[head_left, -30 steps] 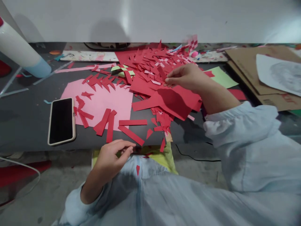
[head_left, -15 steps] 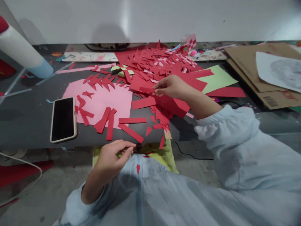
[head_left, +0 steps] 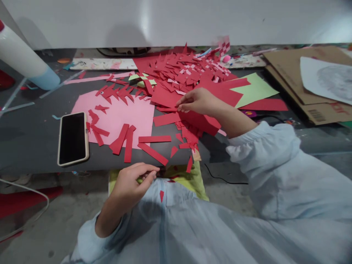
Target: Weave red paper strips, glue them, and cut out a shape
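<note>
My right hand [head_left: 196,101] reaches over a large red paper sheet [head_left: 202,123], thumb and fingertips close together in a pinch. Whatever lies between these fingertips is too small to make out. Just left of them, a narrow red strip [head_left: 165,109] lies near the sheets. My left hand [head_left: 134,179] hovers over my lap by the table's front edge, with thumb and forefinger nearly touching; its grip is hidden. Red paper strips [head_left: 154,139] lie in front of it, some on a pink sheet [head_left: 132,113]. A spiky red paper figure with an eye [head_left: 110,92] rests on that sheet.
A phone [head_left: 73,138] lies at left, below a white glue bottle [head_left: 30,58]. A heap of red folded pieces [head_left: 176,69] fills the back middle. Green paper [head_left: 257,90] and cardboard [head_left: 299,80] lie at right. Red scraps [head_left: 161,196] are on my lap.
The red strip that stuck out from my right fingertips no longer shows there. That hand has shifted slightly left. My left hand keeps its pose, and the view has moved a little.
</note>
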Action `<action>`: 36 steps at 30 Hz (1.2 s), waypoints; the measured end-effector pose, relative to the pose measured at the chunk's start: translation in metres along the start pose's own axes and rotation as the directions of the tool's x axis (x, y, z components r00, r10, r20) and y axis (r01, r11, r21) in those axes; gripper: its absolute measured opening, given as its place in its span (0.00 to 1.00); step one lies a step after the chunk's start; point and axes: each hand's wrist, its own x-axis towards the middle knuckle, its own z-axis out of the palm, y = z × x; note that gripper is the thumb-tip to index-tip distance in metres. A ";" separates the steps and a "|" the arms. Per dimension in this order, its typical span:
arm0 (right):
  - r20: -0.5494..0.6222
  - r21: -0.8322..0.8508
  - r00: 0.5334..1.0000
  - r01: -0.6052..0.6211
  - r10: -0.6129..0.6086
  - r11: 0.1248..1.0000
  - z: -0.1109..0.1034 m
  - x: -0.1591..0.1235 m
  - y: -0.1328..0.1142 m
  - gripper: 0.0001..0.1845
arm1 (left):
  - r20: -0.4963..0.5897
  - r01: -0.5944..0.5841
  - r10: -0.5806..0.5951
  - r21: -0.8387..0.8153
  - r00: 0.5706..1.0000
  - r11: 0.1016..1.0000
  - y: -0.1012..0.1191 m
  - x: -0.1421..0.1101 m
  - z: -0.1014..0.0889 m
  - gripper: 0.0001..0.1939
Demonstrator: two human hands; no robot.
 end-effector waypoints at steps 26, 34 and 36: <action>-0.088 -0.154 0.977 0.180 -0.195 0.972 0.027 0.014 -0.012 0.03 | 0.010 0.018 -0.018 -0.008 1.000 1.000 -0.007 -0.001 -0.002 0.11; -0.200 -0.092 0.966 0.147 -0.163 0.985 0.021 0.012 -0.009 0.05 | -0.007 0.004 -0.004 -0.016 1.000 1.000 -0.010 -0.003 -0.001 0.11; -0.221 -0.071 0.962 0.148 -0.160 0.986 0.018 0.011 -0.006 0.06 | -0.007 0.006 -0.006 -0.016 1.000 1.000 -0.010 -0.003 -0.001 0.11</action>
